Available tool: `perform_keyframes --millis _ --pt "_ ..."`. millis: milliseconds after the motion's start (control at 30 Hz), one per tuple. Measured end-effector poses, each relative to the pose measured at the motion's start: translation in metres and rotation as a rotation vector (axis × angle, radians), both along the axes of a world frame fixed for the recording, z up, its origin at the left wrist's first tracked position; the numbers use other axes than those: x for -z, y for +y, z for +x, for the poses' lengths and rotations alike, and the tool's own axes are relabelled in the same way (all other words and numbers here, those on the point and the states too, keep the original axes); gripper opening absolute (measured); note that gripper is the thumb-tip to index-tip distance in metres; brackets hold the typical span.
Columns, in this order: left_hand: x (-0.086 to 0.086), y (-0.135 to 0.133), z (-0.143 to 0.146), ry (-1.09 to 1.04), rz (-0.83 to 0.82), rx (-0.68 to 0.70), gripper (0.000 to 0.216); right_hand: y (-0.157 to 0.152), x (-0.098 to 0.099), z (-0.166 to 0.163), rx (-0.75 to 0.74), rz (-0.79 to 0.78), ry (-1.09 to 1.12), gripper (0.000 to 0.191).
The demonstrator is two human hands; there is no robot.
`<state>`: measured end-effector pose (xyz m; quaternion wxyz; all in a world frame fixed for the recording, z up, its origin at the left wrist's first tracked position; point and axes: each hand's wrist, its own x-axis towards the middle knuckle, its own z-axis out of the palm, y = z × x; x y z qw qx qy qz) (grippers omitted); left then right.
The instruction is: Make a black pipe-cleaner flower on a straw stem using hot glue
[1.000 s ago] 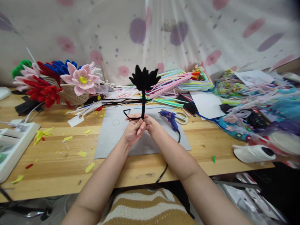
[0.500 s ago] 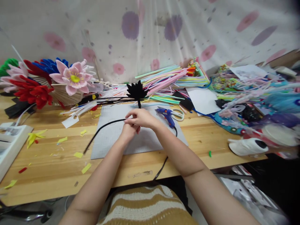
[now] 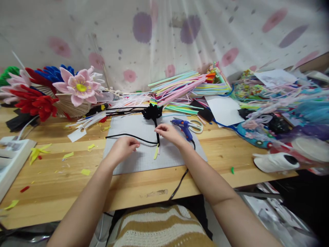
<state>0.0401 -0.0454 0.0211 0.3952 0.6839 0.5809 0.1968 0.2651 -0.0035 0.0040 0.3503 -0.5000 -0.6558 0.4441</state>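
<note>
A black pipe-cleaner flower point(image 3: 152, 112) lies on the grey mat point(image 3: 133, 163), its stem pointing toward me. My right hand point(image 3: 169, 133) pinches that stem just below the bloom. A loose black pipe cleaner point(image 3: 123, 135) runs leftward from the stem across the mat. My left hand point(image 3: 122, 148) rests just below it with fingers loosely bent, and I see nothing in them. A small yellow-green strip point(image 3: 156, 153) lies at the stem's lower end.
A blue glue gun point(image 3: 183, 125) and scissors point(image 3: 197, 126) lie right of my right hand, the gun's cable point(image 3: 180, 181) running off the table edge. Pastel pipe-cleaner bundles point(image 3: 180, 85) lie behind, finished flowers point(image 3: 77, 86) far left, a white tray point(image 3: 10, 157) at left, craft clutter at right.
The black flower, held upright in both hands a second ago, now lies flat on the mat. My left hand has moved left, away from the stem, and the loose pipe cleaner is stretched out.
</note>
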Motion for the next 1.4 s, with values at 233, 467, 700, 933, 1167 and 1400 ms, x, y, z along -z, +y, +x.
perform_keyframes --millis 233,467,700,933,1167,1400 --pt "-0.005 -0.002 0.008 0.024 0.239 -0.227 0.025 -0.005 0.035 0.0 0.208 -0.026 -0.079 0.016" --pt "0.016 -0.006 0.026 -0.174 0.274 -0.015 0.023 -0.01 0.029 -0.003 0.182 -0.024 0.091 0.02" --pt "0.018 -0.006 0.036 -0.102 0.715 0.037 0.054 -0.025 -0.004 -0.001 -0.16 -0.047 0.173 0.022" --pt "0.019 -0.004 0.035 0.053 1.037 0.015 0.048 -0.035 -0.018 0.003 -0.443 -0.119 0.106 0.023" --pt "0.02 0.0 0.032 0.093 0.986 -0.012 0.048 -0.037 -0.024 0.002 -0.384 0.073 -0.088 0.018" --pt "0.025 0.002 0.031 0.133 0.931 -0.044 0.043 -0.038 -0.024 -0.001 -0.322 0.397 -0.405 0.015"
